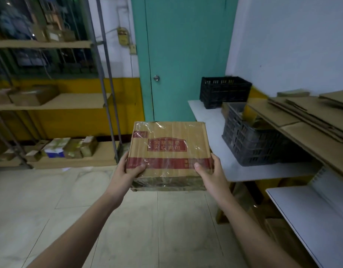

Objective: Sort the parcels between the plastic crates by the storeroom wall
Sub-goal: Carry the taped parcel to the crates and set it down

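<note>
Both forearms were stretched forward from the bottom edge of the view, and between them a cardboard parcel (169, 151) was held in the air above the pale floor (50, 200), touching no surface. Its underside and far side were hidden; the red printed label on top was blurred under glossy tape and could not be read. The left hand (128, 169) was clamped on the near left corner, thumb on top, its fingers hidden beneath the box. The right hand (209, 171) gripped the near right corner in the same way, thumb on top and fingertips wrapped at the right edge.

To the right, a white table (234, 171) was seen, its near edge close to the parcel's right side. On it stood a dark grey crate (250, 146), partly covered by flattened cardboard sheets (302, 117), so that its contents were hard to make out. Behind it, a black crate (224, 91) was set against the white wall (292, 45); its inside could not be seen.

Open floor was left ahead and to the left, up to a teal door (186, 55). Shelving (50, 101) with small boxes, blurred and dim, was cut off at the left edge.
</note>
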Motion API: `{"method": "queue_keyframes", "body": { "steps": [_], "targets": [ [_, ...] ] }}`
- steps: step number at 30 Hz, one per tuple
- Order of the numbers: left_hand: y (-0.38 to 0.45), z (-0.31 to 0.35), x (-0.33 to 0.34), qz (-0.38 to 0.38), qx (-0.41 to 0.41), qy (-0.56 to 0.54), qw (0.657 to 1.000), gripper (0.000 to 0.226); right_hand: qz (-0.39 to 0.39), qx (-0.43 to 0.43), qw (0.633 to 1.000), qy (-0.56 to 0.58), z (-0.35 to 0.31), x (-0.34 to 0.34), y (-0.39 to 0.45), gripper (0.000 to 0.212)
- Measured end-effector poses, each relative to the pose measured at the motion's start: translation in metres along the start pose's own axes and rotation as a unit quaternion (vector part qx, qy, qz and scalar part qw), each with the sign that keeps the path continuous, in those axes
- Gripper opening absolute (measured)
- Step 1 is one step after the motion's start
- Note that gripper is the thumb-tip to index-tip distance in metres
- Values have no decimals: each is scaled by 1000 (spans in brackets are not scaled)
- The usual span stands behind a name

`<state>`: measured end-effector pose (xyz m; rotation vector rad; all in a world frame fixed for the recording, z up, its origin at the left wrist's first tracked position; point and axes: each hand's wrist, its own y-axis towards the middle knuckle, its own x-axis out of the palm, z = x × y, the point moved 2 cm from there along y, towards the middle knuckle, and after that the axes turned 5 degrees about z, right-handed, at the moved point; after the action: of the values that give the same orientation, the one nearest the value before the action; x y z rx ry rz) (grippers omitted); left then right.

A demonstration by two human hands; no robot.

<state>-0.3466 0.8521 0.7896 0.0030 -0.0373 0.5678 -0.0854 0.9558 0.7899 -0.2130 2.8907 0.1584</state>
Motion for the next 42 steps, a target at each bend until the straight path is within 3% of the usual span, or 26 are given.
{"method": "queue_keyframes", "body": {
  "steps": [7,15,20,35,42],
  "targets": [
    [138,-9,-3,-14,4,6,1000,78,8,17,1000,-10,5,59,119,69],
    [313,-2,-14,-40,5,7,999,70,32,34,997,55,-5,143,256,51],
    [404,1,-11,-57,-7,3,998,63,51,48,994,81,-7,179,331,58],
    [662,-5,89,-80,-18,41,996,86,87,81,986,113,48,202,603,66],
    [754,-19,155,-114,-43,54,991,82,102,101,982,126,65,176,691,51]
  ]
}}
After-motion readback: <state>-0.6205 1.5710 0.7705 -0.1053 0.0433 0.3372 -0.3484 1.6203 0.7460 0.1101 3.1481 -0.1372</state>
